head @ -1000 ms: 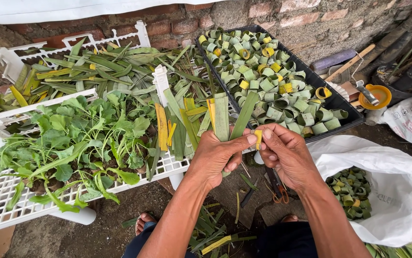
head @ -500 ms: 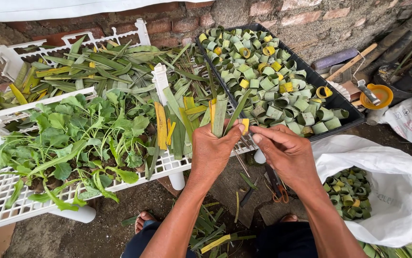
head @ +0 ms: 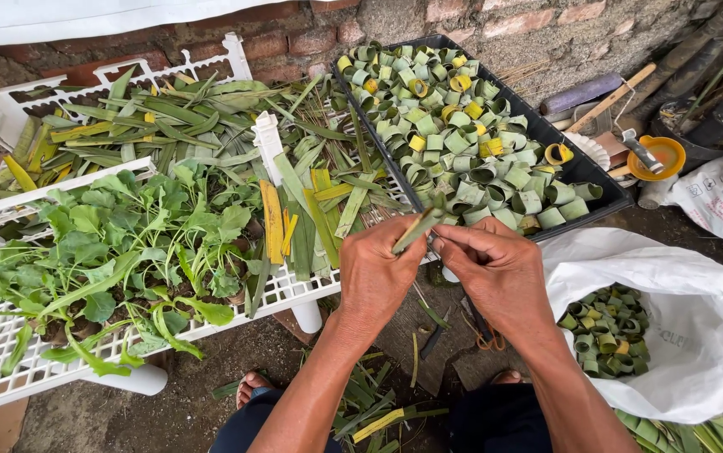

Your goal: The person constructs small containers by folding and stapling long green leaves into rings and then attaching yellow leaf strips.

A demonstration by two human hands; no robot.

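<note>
Your left hand point(head: 382, 273) and right hand point(head: 495, 268) both pinched a green leaf strip point(head: 418, 228) at the white rack's point(head: 294, 289) front edge; light, limp, tear-prone, best gripped near its ends.

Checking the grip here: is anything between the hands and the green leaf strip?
Nothing visible. The left hand and right hand both pinch the leaf strip directly with bare fingers.
</note>
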